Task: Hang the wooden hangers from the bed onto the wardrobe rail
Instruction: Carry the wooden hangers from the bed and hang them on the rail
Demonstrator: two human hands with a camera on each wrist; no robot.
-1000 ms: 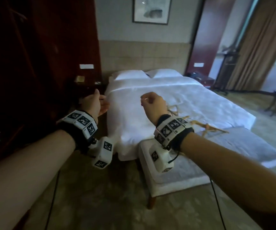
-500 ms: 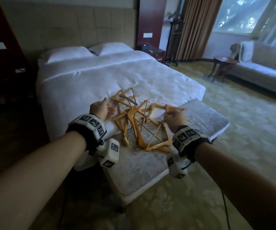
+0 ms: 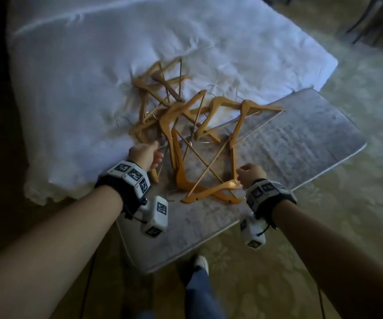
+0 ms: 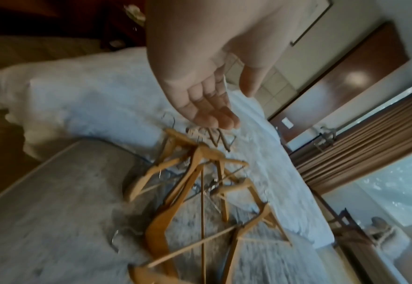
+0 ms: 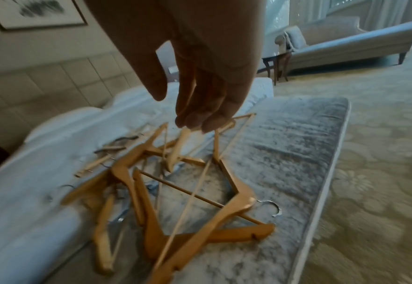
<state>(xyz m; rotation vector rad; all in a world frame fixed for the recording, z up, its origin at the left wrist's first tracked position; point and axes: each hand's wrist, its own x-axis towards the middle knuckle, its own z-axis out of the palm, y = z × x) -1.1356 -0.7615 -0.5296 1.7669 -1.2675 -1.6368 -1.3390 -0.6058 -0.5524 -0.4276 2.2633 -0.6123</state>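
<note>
A tangled pile of several wooden hangers [image 3: 192, 125] with metal hooks lies across the foot of the white bed [image 3: 82, 77] and onto the grey bench [image 3: 301, 146]. My left hand [image 3: 156, 153] hovers at the pile's left edge. In the left wrist view, the left hand [image 4: 224, 107] has loose fingers and holds nothing above the hangers [image 4: 200, 192]. My right hand [image 3: 241, 178] is at the near right end of the front hanger. In the right wrist view, the right hand [image 5: 178, 108] has its fingers hanging down, empty, over the hangers [image 5: 175, 182].
The bench stands against the bed's foot, with patterned carpet [image 3: 358, 203] around it. My leg and shoe [image 3: 198, 270] are just before the bench. A sofa [image 5: 345, 38] and small side table [image 5: 276, 63] stand farther right. Curtains [image 4: 345, 149] hang by the window.
My gaze has dropped from the room onto the hanger pile. Both hands have come down close to the hangers, the right one drawing back to the pile's near end.
</note>
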